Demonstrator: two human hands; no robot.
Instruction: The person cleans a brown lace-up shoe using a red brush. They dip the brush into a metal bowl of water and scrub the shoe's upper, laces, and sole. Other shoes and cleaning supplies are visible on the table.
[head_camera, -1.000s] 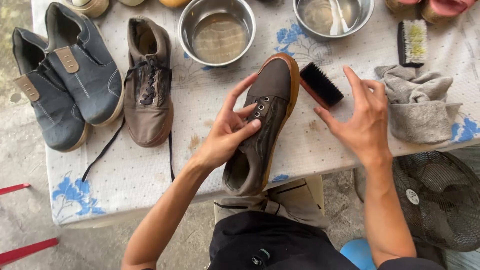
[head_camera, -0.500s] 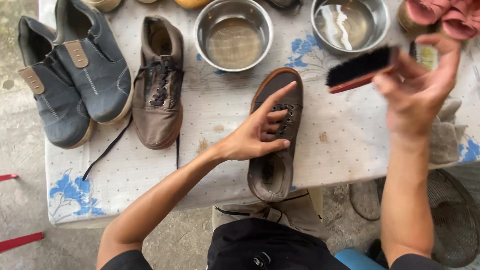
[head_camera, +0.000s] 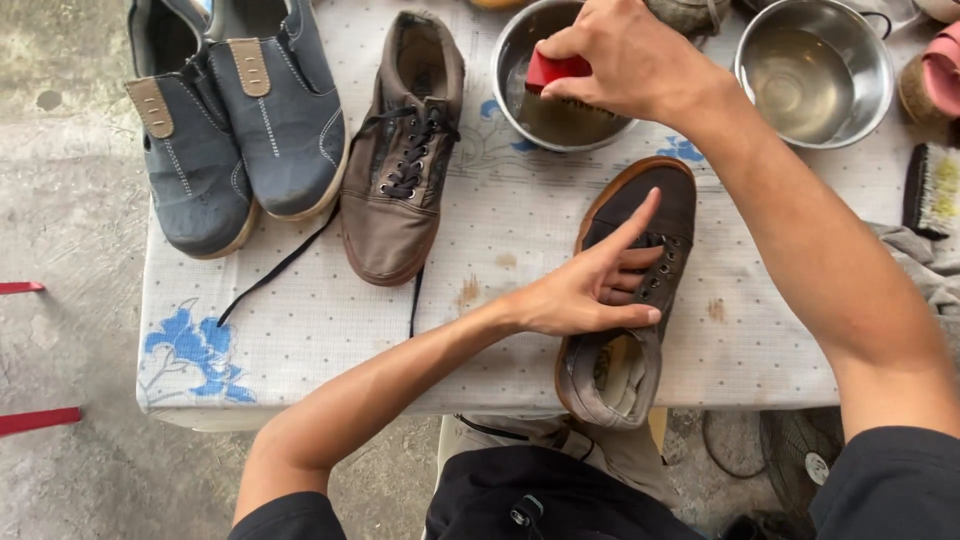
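**Brush dipped in the water bowl while the shoe is pinned**

The worktop (head_camera: 330, 330), draped in a white dotted cloth with blue flowers, fills the view. At ten o'clock lies a pair of blue-grey slip-on shoes (head_camera: 225, 130), and just beside them, toward eleven, a brown laced shoe (head_camera: 405, 150) with its black laces trailing down the cloth. At four o'clock from the centre, near the front edge, lies the dark brown unlaced shoe (head_camera: 640, 290), toe away from the person and heel overhanging the edge.

Two steel bowls sit at the far side: the near bowl (head_camera: 515, 70) at twelve o'clock holds cloudy water, the second bowl (head_camera: 815, 70) at one o'clock holds clearer water. A second brush (head_camera: 935, 190) rests at three o'clock, bristles up, touching a grey rag (head_camera: 925, 260).

The left hand (head_camera: 590, 295) presses flat on the dark shoe's eyelet area, fingers spread and index finger stretched toward the toe, pinning rather than gripping. The right hand (head_camera: 625, 60) is clenched around a red-backed brush (head_camera: 555, 75), bristles down in the near bowl.

To do this dip well, I judge that only the bristle tips should be wetted, and the excess shaken off over the bowl so drips miss the cloth. The left hand should hold firm, since the overhanging heel could tip the shoe.
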